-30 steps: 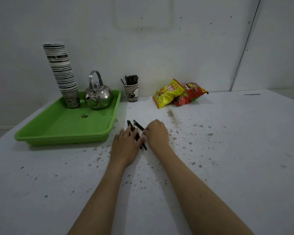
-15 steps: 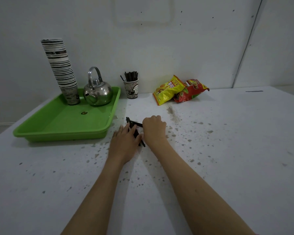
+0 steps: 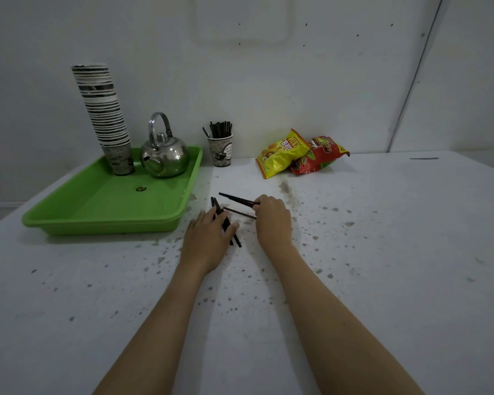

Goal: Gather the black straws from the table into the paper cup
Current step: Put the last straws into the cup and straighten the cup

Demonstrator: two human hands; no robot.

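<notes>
Left hand (image 3: pixel 208 240) lies flat, fingers spread, palm down; right hand (image 3: pixel 273 220) is curled into a pinch, both forearms outstretched.

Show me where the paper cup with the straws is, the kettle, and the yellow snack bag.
paper cup (image 3: pixel 222 151): head view, on its printed side wall.
kettle (image 3: pixel 166 156): head view, on its shiny round body.
yellow snack bag (image 3: pixel 281 153): head view, on its front face.

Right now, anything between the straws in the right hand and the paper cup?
Nothing visible. The right hand holds black straws above bare table; the paper cup stands farther back by the wall. The green tray sits left of that line, the snack bags right.
</notes>
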